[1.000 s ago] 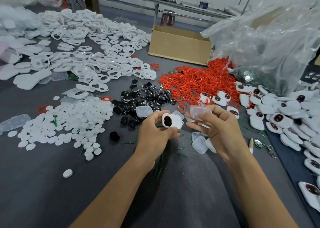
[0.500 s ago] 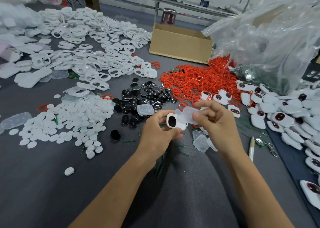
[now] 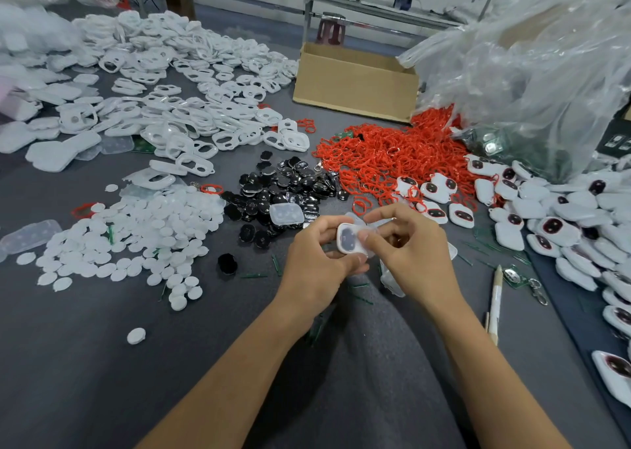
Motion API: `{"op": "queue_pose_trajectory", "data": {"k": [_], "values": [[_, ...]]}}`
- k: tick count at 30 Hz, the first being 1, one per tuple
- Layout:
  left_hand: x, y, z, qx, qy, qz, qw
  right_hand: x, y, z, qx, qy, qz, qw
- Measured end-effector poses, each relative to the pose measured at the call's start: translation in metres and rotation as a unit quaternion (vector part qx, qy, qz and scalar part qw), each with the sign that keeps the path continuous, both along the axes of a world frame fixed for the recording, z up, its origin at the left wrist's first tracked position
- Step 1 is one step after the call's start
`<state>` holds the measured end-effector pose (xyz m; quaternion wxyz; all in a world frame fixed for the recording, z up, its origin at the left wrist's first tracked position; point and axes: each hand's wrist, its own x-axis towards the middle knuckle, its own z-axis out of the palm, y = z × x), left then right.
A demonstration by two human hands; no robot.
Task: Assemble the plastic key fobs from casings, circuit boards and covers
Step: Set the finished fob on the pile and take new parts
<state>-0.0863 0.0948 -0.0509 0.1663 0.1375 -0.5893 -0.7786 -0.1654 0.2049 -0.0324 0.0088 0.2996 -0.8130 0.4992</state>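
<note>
My left hand [image 3: 312, 267] grips a white key fob casing [image 3: 345, 240] with a dark piece in its opening, held above the grey table. My right hand [image 3: 415, 257] pinches a clear plastic cover [image 3: 370, 235] and lays it over the casing's face. The two hands meet at the casing. Loose parts lie around: white casings [image 3: 177, 117] at the back left, white round discs [image 3: 136, 240] at the left, black pieces [image 3: 283, 189] in the middle, red rings [image 3: 386, 155] behind them. More clear covers [image 3: 392, 281] lie under my right hand.
Finished white fobs [image 3: 553, 216] are heaped at the right. An open cardboard box [image 3: 355, 83] stands at the back, a big clear plastic bag [image 3: 532, 73] to its right. A wooden stick [image 3: 495, 298] and a keyring clip [image 3: 539, 293] lie by my right forearm.
My right hand brought the clear cover leftward and down onto the casing. The left hand kept its grip on the casing and moved little.
</note>
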Motion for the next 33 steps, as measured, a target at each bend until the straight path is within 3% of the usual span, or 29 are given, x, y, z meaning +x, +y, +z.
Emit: {"op": "queue_pose_trajectory", "data": {"k": [8, 15, 26, 29, 33], "values": [[-0.0012, -0.0004, -0.0010, -0.028, -0.011, 0.021, 0.999, 0.0018, -0.0027, -0.0031, 0.014, 0.071, -0.018, 0.997], [-0.0019, -0.0008, 0.0003, 0.060, 0.009, 0.028, 0.998, -0.0004, -0.0011, -0.0043, 0.011, 0.104, -0.027, 0.994], [-0.0045, -0.0043, 0.0002, 0.118, 0.002, 0.035, 0.992, -0.0004, 0.0018, -0.0040, 0.029, 0.161, -0.013, 0.986], [-0.0049, -0.0050, 0.0009, 0.132, 0.002, 0.041, 0.990, 0.0024, 0.0013, -0.0042, 0.022, 0.143, -0.005, 0.990], [-0.0041, -0.0032, 0.0018, 0.112, 0.000, 0.035, 0.993, 0.0026, -0.0015, -0.0057, -0.009, 0.050, -0.021, 0.998]]}}
